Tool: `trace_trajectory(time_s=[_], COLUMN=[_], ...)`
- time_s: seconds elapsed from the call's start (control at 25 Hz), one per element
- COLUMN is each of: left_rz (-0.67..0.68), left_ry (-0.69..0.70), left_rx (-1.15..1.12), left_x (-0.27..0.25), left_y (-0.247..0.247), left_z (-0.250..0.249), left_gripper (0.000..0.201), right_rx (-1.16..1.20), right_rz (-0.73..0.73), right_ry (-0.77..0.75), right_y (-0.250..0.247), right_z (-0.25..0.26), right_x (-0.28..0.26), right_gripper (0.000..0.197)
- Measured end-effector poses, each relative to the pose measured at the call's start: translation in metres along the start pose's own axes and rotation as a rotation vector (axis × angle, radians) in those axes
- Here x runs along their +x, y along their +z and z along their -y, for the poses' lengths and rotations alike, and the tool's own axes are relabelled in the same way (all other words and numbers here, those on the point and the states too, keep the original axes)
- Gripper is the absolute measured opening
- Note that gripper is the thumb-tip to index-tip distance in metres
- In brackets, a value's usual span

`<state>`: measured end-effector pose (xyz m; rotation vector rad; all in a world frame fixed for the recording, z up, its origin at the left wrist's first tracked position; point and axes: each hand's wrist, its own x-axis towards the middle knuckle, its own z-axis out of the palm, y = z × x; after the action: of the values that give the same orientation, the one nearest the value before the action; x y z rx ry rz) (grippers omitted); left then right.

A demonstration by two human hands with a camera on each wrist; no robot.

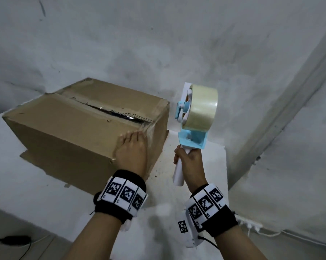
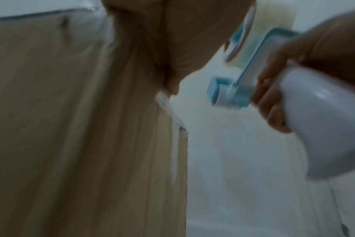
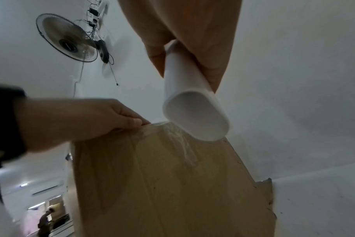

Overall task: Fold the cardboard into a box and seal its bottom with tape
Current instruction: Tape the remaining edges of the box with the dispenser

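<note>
A folded brown cardboard box (image 1: 73,124) stands on the white table (image 1: 45,194). Its top seam gapes a little, with clear tape (image 1: 149,128) running over the near right edge and down the side (image 3: 180,144). My left hand (image 1: 132,145) lies on that corner with its fingers straight, pressing on the tape end. To the right of the box, my right hand (image 1: 188,160) grips the white handle (image 3: 192,109) of a blue tape dispenser (image 1: 194,113). The dispenser is held upright, off the box, with a full roll on it. The left wrist view is blurred.
A grey wall stands close behind the table, and the room corner is to the right. The table's right edge (image 1: 225,166) lies just beyond the dispenser. A wall fan (image 3: 67,38) hangs high up. A black cable (image 1: 11,241) lies on the floor at lower left.
</note>
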<state>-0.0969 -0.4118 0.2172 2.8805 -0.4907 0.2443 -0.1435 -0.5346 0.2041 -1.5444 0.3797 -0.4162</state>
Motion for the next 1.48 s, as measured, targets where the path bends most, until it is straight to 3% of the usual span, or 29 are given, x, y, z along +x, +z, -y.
trace_trajectory(time_s=[0.08,0.2,0.44,0.52,0.68,0.88,0.96,1.08,1.28,1.36,1.48], left_rz=[0.086,0.071,-0.105,-0.150,-0.122,0.142,0.184,0.151,-0.026,-0.017,0.002], left_ry=[-0.094,-0.230,-0.285,-0.301,-0.236,-0.144,-0.161,-0.166,-0.161,-0.138,-0.098], left_rx=[0.032,0.087,0.034,-0.002,-0.001,-0.030,0.008,0.009,0.039,0.029,0.025], left_x=[0.015,0.050,0.082,0.082,0.099,0.175,0.197,0.215,0.224,0.227,0.230], left_y=[0.002,0.017,0.034,0.033,0.026,0.031,0.037,0.046,0.051,0.051,0.053], left_z=[-0.018,-0.044,-0.056,-0.058,-0.063,-0.061,-0.061,-0.060,-0.066,-0.064,-0.062], left_gripper=[0.050,0.053,0.064,0.058,0.053,0.052,0.052,0.049,0.037,0.035,0.029], right_rx=[0.009,0.028,-0.007,-0.012,0.054,0.077,0.053,0.059,0.108,0.114,0.126], right_rz=[0.057,0.149,0.284,0.303,0.285,0.272,0.270,0.244,0.237,0.234,0.234], right_ry=[-0.006,-0.005,0.065,0.078,0.094,0.146,0.154,0.165,0.159,0.137,0.105], right_y=[-0.008,-0.023,-0.053,-0.056,-0.055,-0.060,-0.063,-0.065,-0.063,-0.061,-0.057], right_z=[-0.005,-0.013,-0.038,-0.042,-0.046,-0.061,-0.066,-0.070,-0.066,-0.062,-0.060], right_x=[0.018,0.039,0.074,0.086,0.101,0.115,0.124,0.139,0.155,0.158,0.163], right_gripper=[0.023,0.024,0.026,0.025,0.008,0.004,0.005,0.007,0.014,0.018,0.004])
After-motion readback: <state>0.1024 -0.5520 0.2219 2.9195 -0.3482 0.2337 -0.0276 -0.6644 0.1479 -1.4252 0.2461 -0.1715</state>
